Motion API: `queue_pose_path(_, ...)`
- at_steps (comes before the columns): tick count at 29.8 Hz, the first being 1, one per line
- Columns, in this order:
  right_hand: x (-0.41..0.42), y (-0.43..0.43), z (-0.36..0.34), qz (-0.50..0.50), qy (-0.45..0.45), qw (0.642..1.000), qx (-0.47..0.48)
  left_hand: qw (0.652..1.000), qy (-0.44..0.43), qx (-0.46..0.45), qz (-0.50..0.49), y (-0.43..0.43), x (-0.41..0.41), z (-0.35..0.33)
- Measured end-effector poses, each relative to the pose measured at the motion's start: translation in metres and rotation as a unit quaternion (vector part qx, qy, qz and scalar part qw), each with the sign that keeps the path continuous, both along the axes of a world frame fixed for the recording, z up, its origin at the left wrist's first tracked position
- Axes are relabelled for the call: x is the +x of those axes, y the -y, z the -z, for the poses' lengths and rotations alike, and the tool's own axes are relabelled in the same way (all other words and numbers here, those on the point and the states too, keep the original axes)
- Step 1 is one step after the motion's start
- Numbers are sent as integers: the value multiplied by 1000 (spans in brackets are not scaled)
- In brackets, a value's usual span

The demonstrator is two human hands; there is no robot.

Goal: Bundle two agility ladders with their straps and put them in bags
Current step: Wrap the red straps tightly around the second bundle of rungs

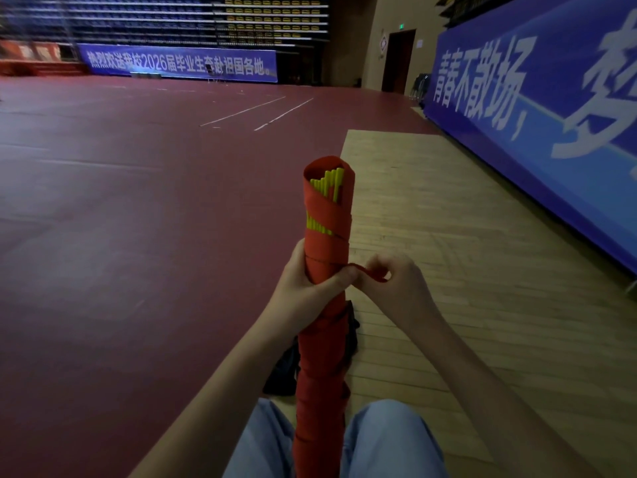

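Head view: I sit on the wood floor [448,236] with one ladder [327,357] stood upright between my knees [386,439].
Ladder: its yellow rungs [327,184] are gathered into one tight bundle, and the red strap [370,272] is wound round it from bottom to top. The rungs show only at the open top and in one gap below it.
Left hand [303,284]: fingers curled round the middle of the bundle, thumb [336,282] laid across the front, just below the last turns.
Right hand [396,288]: fingers bent in, pinching the loose strap end just beside the bundle, close to my left thumb.
Done: I judge the gathering and winding of this ladder nearly finished.
In hand: securing the strap end, by tuck or tie; I cannot tell which from here.
Bag [282,370]: a dark one lies on the floor behind the bundle, touching or nearly touching it. I cannot tell whether it holds anything.
Left: fix the end, slide this bundle into a bag. The second ladder and any second bag are out of view, so I cannot tell where they stand.
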State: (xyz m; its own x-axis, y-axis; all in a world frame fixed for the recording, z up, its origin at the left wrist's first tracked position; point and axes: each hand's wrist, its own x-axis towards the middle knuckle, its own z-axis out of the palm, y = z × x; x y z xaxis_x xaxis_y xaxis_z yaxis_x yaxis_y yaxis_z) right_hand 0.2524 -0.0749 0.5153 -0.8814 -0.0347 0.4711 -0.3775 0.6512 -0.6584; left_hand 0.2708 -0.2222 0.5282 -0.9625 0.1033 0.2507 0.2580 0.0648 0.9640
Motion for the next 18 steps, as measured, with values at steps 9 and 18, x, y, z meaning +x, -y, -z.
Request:
queue_pose_path(9, 9, 1, -7, 9, -36, 999, 6, 1000, 4, 14, 0, -4, -2, 3)
queue_pose_path(18, 9, 2, -3, -226, 205, 922, -237, 999, -31, -17, 30, -5, -5, 3)
